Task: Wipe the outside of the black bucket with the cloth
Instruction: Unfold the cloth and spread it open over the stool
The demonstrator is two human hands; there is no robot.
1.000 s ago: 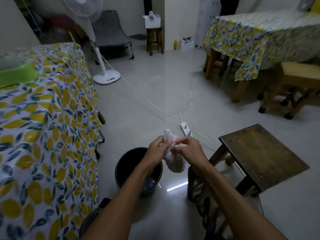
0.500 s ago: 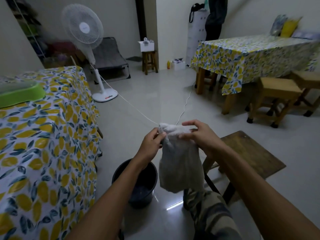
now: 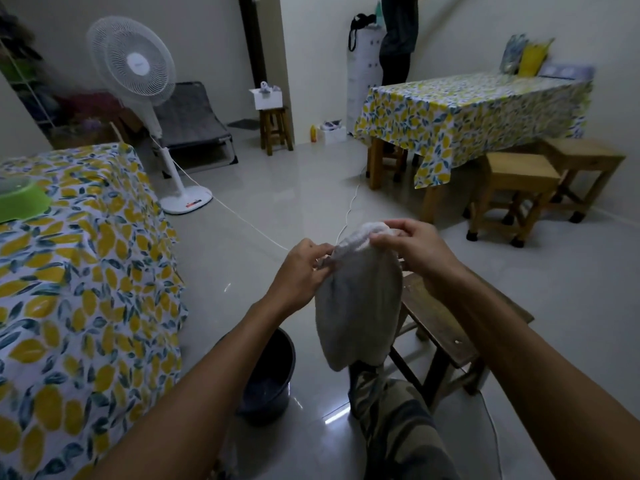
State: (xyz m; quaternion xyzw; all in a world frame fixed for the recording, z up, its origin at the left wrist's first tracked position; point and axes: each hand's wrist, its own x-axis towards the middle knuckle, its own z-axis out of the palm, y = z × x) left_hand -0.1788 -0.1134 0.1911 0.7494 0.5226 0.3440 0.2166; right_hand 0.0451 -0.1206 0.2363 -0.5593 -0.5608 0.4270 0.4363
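A pale grey cloth [image 3: 360,306] hangs open in front of me, held by its top edge. My left hand [image 3: 304,268] pinches the cloth's left corner and my right hand [image 3: 412,247] pinches the top right. The black bucket [image 3: 273,382] stands on the floor below my left forearm, which hides part of its rim. The cloth hangs above and to the right of the bucket without touching it.
A table with a lemon-print cover [image 3: 69,271] stands close on the left, a green basin [image 3: 20,199] on it. A dark wooden stool [image 3: 446,327] is right behind the cloth. A white cord [image 3: 249,223] crosses the floor from a standing fan [image 3: 138,81]. A person [image 3: 398,36] stands at the back.
The bunched cloth has been spread out and lifted higher between both hands. My view has tilted up, so the bucket sits lower in frame.
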